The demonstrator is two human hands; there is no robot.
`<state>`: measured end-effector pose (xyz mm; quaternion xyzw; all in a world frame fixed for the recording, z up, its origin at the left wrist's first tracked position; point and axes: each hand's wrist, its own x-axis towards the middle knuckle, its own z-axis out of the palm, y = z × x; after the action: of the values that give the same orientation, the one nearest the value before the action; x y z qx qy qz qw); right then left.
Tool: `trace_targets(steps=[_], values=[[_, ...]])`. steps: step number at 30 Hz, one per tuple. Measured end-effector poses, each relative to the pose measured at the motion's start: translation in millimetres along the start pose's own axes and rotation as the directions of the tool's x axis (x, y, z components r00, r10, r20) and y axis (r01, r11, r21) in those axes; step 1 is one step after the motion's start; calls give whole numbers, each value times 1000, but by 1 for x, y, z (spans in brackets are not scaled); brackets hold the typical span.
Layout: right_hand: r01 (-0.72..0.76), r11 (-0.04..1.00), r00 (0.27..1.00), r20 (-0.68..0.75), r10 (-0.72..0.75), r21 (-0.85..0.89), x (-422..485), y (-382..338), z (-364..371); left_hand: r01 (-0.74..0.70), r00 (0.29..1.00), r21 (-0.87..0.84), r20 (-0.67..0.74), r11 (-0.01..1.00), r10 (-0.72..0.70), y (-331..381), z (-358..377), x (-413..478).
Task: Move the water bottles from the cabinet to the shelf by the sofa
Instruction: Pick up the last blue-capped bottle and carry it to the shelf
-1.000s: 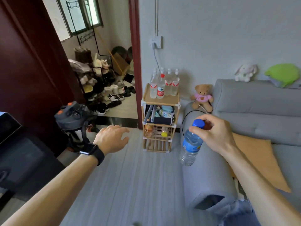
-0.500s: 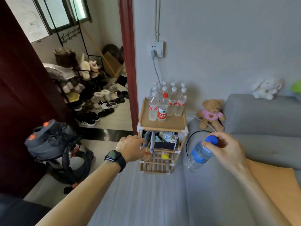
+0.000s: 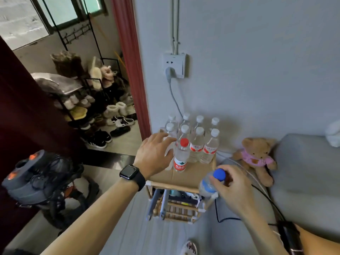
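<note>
We grip the clear blue-capped plastic bottle in our right hand, left hand open, and should set it on the wooden shelf beside the red-capped bottle.

A pale grey-white wall fills the upper right, carrying a white socket plate with a grey plug and cable hanging down; two thin conduits run up from the plate. A dark red door frame edges the wall on the left, opening onto a side room with a light tiled floor. There a black metal shoe rack is crowded with shoes and slippers, under a dark-framed window letting in daylight. A dark red door stands at far left. A grey sofa sits at right, a brown teddy bear in a pink top propped on its arm. The near floor is pale grey.
</note>
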<state>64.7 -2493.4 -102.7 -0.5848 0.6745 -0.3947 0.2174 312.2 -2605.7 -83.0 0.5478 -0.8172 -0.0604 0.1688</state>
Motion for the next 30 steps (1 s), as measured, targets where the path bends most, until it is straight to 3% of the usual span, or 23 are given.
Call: trace_targets(steps=[4,8,14,19,22,25,30], values=[[-52,999,996,75,51,14,46,17,21,52,999,27,10,998,-52,2,21,38],[-68,995,987,140,79,-77,82,23,43,91,986,65,134,994,-99,5,40,60],[-112,988,982,142,127,-106,111,23,63,31,973,85,224,996,-49,1,58,82],[-16,965,965,249,83,-260,116,15,52,25,977,50,209,998,-35,-4,69,75],[-11,922,933,327,149,-388,121,5,39,9,969,48,245,999,-21,-8,70,79],[-33,863,942,274,196,-504,123,0,43,5,970,39,243,999,-14,-11,73,80],[-143,844,953,157,258,-517,120,-1,59,-7,972,10,236,1000,4,-11,75,77]])
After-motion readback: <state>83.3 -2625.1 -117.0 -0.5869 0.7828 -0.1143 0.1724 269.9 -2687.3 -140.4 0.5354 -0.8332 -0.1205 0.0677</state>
